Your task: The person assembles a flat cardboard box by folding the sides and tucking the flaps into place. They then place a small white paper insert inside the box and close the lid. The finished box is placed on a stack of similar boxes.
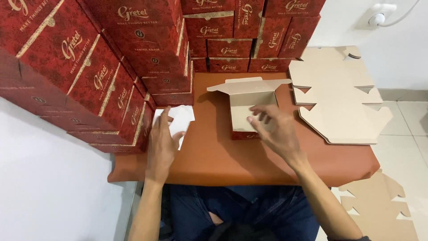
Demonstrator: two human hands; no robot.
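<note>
Nearest us are our knees in dark blue trousers (249, 209), just under the near edge of the brown counter (214, 160). Our left hand (161, 143) lies flat, fingers spread, grip released, on a white sheet of paper (180, 119) beside the stacked red boxes (89, 76) at left. Our right hand (274, 129) hovers open, grasping nothing, at the front of an open red box (249, 109) in the counter's middle. Flat cardboard blanks (339, 98) lie at right.
</note>
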